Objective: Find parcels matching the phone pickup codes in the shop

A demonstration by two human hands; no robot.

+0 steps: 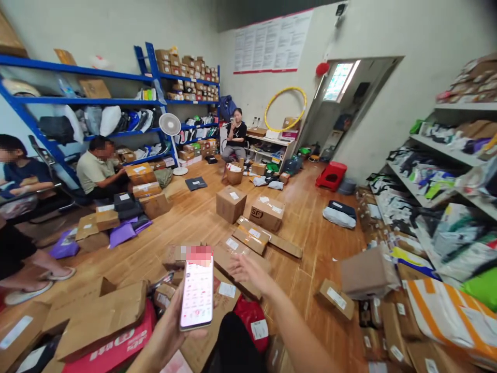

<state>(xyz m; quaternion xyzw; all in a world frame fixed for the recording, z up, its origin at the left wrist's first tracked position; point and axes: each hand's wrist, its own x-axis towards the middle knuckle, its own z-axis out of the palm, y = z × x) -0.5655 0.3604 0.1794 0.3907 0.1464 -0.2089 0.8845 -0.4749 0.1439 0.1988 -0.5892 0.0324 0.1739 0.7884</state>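
Your left hand (173, 317) grips a lit phone (197, 298), its screen toward you. To its right, your right hand (248, 272) is held out with fingers spread, above the wooden floor (314, 254). Beyond that hand lies a taped carton (252, 234), with an SF-marked carton (267, 213) farther back. Below your right hand sits a red bag (250, 317) bearing a white label. Left of your left hand, a brown carton (104, 321) lies over a red box (112, 348). Far beyond both hands stands a white fan (170, 124).

Can read "SF" in black on brown carton (267, 212)'s side; can't make out print on wall poster (273, 42), phone (198, 295), red box (132, 334) or parcel label (259, 329).
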